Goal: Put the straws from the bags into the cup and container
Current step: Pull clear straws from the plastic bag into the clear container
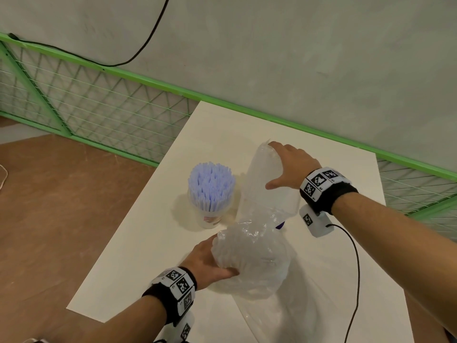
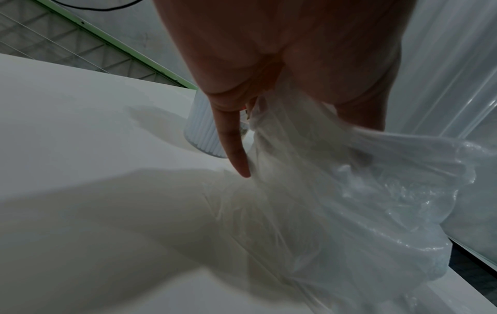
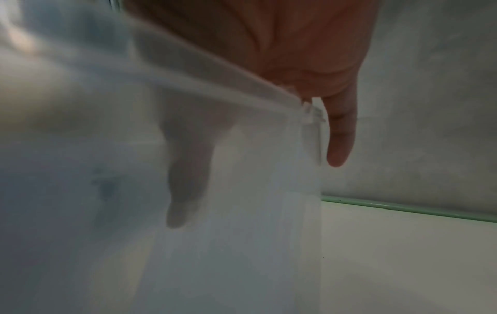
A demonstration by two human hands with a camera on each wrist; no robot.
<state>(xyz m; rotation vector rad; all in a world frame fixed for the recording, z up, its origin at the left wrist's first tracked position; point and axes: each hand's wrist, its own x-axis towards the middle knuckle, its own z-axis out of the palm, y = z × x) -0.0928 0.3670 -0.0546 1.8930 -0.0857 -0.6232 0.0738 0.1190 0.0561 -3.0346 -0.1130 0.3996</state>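
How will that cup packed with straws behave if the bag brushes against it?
The cup is probably top-heavy: the straws stand tall and fan out well above its rim, so a sideways nudge could tip it. It looks like light plastic on a smooth white table, so it may also slide. The bag hangs close beside it.

Left hand (image 1: 205, 261) gripping bag (image 1: 252, 256), right hand (image 1: 291, 164) atop, straws (image 1: 211, 186) in cup (image 1: 210, 220)

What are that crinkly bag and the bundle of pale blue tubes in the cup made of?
The crumpled clear bag looks like thin, glossy plastic film: it wrinkles, glints and shows the table through it. The pale blue straws seem to be matte plastic, though paper cannot be ruled out. The white cup is unclear.
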